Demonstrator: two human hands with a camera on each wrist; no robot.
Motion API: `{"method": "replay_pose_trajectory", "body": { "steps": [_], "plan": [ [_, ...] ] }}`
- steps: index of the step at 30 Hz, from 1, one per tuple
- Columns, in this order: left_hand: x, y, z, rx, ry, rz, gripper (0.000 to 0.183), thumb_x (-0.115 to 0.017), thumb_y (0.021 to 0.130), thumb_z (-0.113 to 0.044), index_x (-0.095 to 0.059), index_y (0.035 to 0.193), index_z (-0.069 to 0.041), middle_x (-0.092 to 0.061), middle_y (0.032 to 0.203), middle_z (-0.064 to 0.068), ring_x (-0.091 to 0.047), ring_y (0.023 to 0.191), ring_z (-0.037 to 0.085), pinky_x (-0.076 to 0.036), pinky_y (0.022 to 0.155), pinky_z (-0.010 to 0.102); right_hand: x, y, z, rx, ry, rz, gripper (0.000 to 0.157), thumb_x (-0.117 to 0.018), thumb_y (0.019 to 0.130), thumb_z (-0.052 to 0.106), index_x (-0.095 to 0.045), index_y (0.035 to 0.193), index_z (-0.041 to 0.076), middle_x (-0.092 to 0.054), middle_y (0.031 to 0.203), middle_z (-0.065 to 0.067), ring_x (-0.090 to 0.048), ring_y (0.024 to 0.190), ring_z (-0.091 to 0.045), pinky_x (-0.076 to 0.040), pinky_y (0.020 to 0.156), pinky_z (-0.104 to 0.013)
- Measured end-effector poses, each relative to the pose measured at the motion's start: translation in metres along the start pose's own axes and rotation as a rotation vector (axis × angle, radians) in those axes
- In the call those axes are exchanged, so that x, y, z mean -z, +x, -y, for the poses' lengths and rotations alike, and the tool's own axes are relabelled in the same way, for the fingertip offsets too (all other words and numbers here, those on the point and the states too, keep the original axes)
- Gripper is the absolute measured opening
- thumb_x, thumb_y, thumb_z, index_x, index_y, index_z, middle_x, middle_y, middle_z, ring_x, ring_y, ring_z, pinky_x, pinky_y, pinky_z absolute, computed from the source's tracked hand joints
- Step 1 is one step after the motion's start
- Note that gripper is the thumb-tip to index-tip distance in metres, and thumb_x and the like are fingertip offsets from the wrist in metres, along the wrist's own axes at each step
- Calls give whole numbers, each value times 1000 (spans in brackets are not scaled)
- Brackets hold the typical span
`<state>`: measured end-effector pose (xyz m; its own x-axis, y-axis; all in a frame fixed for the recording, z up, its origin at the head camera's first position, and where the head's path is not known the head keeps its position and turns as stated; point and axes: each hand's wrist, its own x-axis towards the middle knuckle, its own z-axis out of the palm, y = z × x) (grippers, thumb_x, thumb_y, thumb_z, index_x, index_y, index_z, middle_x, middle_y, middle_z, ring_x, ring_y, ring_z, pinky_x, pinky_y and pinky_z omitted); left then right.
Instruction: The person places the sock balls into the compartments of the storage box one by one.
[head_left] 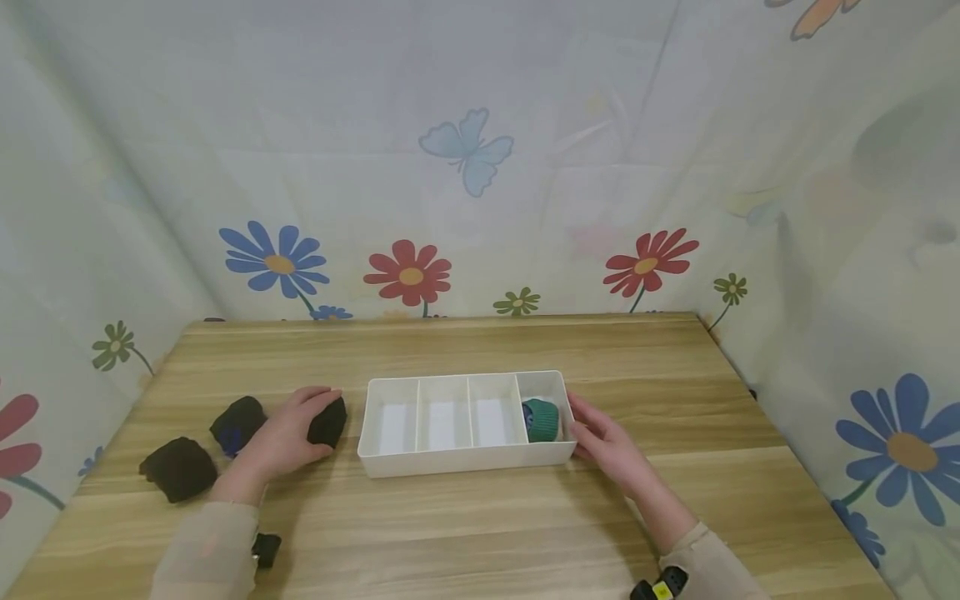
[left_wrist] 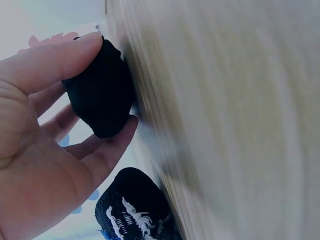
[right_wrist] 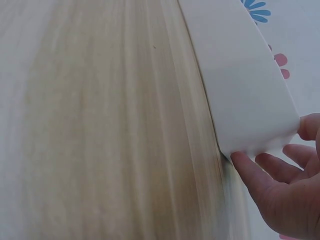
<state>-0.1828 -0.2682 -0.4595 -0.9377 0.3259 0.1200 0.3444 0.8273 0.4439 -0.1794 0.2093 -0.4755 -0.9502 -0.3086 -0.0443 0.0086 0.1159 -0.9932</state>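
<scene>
My left hand (head_left: 288, 429) grips a black rolled-up sock (left_wrist: 100, 90) between thumb and fingers, just left of a white divided box (head_left: 465, 460). Two more dark rolled socks lie left of that hand, a plain one (head_left: 180, 469) and one with a blue patch (head_left: 238, 423); the left wrist view shows a black one with white threads (left_wrist: 132, 215) close below the fingers. At the box's right end my right hand (head_left: 611, 446) holds the end wall, thumb at the rim and fingertips along the outside. A green ribbed rolled sock (head_left: 543, 421) sits in the rightmost compartment.
The box stands on a wood-grain table (head_left: 465, 533), its three left compartments showing bare white floors. Behind the table's far edge hangs a flower-printed curtain (head_left: 525, 233), which also runs along both sides. Dark wrist devices (head_left: 660, 583) are strapped at both sleeves.
</scene>
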Motion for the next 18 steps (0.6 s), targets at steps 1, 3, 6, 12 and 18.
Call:
{"method": "replay_pose_trajectory", "body": {
  "steps": [1,3,6,12,18],
  "plan": [
    [0,0,0,0,0,-1,78,-84,72,0,-48,140,6,-41,141,31,-48,121,51,-46,92,61,0,0,0,1,2,-1,55,-48,104,5,-27,154,-3,-33,152,-30,-38,134,-43,-45,100,-45],
    [-1,0,0,-1,-1,-2,77,-84,72,-2,-49,140,6,-41,140,31,-49,120,50,-46,91,61,0,0,0,2,3,-2,55,-48,104,5,-27,154,-3,-33,151,-31,-39,134,-43,-46,100,-45],
    [-1,0,0,3,-1,-9,76,-85,71,-4,-50,139,6,-42,138,31,-51,118,50,-47,90,61,-1,0,0,4,4,-7,55,-48,104,5,-27,153,-3,-33,151,-31,-39,134,-44,-46,100,-44],
    [-2,-2,1,27,-8,-28,75,-85,70,-7,-53,137,4,-44,134,30,-54,112,47,-49,87,60,-1,1,-1,2,3,-11,54,-48,104,5,-27,154,-3,-34,151,-31,-39,134,-43,-46,100,-45],
    [-3,-3,0,48,-25,-60,75,-85,71,-8,-53,138,2,-45,133,27,-56,110,45,-49,85,60,-1,0,-2,-1,-3,-18,54,-49,104,7,-29,154,-1,-35,150,-30,-41,133,-42,-47,100,-44]
  ]
}}
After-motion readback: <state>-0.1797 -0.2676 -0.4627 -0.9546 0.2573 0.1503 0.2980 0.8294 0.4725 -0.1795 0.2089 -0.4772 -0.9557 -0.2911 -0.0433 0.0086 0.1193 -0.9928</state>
